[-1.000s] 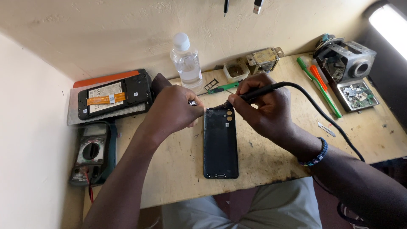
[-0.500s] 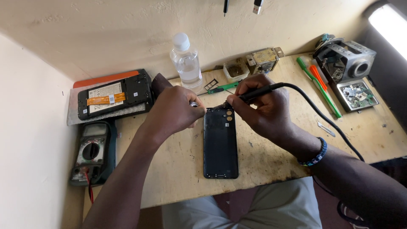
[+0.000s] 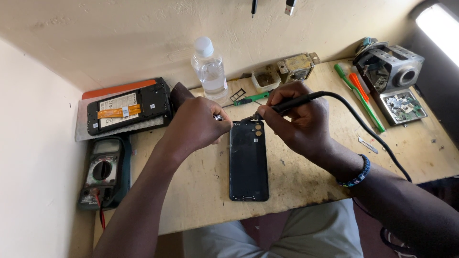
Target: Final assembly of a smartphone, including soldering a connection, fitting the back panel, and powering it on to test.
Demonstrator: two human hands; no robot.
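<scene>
A black phone point(image 3: 248, 162) lies back side up in the middle of the wooden bench point(image 3: 306, 177). My right hand point(image 3: 296, 119) grips a black corded soldering iron point(image 3: 291, 102), its tip touching the phone's top left corner. My left hand point(image 3: 196, 124) rests closed at the phone's upper left edge and pinches a small coil of shiny solder wire point(image 3: 218, 117).
An opened phone point(image 3: 126, 112) lies on a grey pad at the left, a multimeter point(image 3: 103, 172) below it. A water bottle point(image 3: 209, 71), small tins, a green screwdriver point(image 3: 248, 99), green and orange tools point(image 3: 361, 95), a metal unit point(image 3: 389, 69) and a tray of parts point(image 3: 401, 106) line the back and right.
</scene>
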